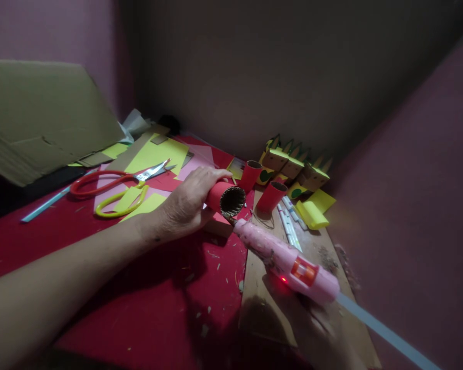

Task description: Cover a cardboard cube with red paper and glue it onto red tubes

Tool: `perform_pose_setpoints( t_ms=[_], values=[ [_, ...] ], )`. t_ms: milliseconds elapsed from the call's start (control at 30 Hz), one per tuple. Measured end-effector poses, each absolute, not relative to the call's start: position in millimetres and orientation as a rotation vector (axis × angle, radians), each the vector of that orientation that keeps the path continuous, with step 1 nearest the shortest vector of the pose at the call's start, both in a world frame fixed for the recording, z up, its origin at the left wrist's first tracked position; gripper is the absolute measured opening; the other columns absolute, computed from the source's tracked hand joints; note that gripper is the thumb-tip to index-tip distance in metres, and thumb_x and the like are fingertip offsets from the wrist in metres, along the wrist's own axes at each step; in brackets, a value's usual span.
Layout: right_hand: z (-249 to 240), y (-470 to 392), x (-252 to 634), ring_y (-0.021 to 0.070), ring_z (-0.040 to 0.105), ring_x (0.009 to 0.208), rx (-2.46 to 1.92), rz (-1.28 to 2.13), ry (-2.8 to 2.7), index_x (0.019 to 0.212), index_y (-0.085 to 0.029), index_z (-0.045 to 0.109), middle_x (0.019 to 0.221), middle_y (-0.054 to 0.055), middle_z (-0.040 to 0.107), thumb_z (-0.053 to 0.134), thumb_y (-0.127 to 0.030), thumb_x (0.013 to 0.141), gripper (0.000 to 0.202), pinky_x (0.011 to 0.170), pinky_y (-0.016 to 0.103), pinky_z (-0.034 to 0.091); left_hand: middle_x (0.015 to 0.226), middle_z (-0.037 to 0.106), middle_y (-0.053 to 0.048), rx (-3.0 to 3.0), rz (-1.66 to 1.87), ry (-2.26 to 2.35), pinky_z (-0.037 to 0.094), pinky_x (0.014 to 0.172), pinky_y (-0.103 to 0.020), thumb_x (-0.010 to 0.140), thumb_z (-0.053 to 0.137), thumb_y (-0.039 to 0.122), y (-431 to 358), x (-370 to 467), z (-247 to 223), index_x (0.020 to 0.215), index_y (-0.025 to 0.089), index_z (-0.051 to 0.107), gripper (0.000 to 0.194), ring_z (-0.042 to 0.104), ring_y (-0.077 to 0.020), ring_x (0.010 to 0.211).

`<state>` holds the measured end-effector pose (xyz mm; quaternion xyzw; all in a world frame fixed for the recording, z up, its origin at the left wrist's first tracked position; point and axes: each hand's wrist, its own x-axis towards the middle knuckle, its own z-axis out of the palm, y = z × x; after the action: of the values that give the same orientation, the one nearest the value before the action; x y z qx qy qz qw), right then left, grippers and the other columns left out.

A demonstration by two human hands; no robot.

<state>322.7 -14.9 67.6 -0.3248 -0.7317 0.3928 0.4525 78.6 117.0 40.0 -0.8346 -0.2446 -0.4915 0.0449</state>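
Here, held red tube (218, 197), corrugated inside.

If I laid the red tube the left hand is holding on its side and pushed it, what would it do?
The red tube in the left hand would probably roll, because it's round. It's likely light, since its middle is hollow. It may feel fairly stiff, as its ridged inner wall looks like corrugated cardboard.

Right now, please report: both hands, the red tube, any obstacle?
Left hand gripping red tube. Right hand holding pink glue gun, nozzle near tube's open end. Nothing visible between.
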Motion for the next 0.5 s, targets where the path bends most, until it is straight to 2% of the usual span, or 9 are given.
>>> perform_pose_setpoints(
  t_ms=[233,367,500],
  values=[
    [60.2,4.8,314.5,0.0362,0.052,0.151,-0.749,0.958,-1.757,0.139,-0.029,0.072,0.143,-0.002,0.073,0.059,-0.019,0.093,0.049,0.12,0.053,0.049,0.124,0.072,-0.012,-2.578,-1.457,-0.763,0.06,0.096,-0.049,0.085,0.062,0.007,114.9,80.3,42.1,0.14,0.027,0.05,0.06,0.071,-0.0304,0.109],
    [61.7,6.0,315.5,0.0373,0.051,0.152,-0.76,0.96,-1.752,0.138,-0.028,0.072,0.144,-0.001,0.072,0.063,-0.023,0.091,0.049,0.121,0.055,0.047,0.124,0.072,-0.013,-2.585,-1.427,-0.76,0.06,0.093,-0.048,0.091,0.063,0.014,113.6,80.2,43.5,0.138,0.027,0.049,0.051,0.07,-0.0303,0.107],
    [63.3,3.3,315.6,0.0385,0.05,0.153,-0.766,0.979,-1.741,0.14,-0.029,0.072,0.142,-0.001,0.074,0.065,-0.023,0.091,0.05,0.12,0.056,0.048,0.124,0.072,-0.014,-2.587,-1.417,-0.768,0.06,0.093,-0.05,0.091,0.062,0.014,112.8,80.2,44.8,0.137,0.025,0.049,0.049,0.07,-0.0306,0.107]
  ],
)
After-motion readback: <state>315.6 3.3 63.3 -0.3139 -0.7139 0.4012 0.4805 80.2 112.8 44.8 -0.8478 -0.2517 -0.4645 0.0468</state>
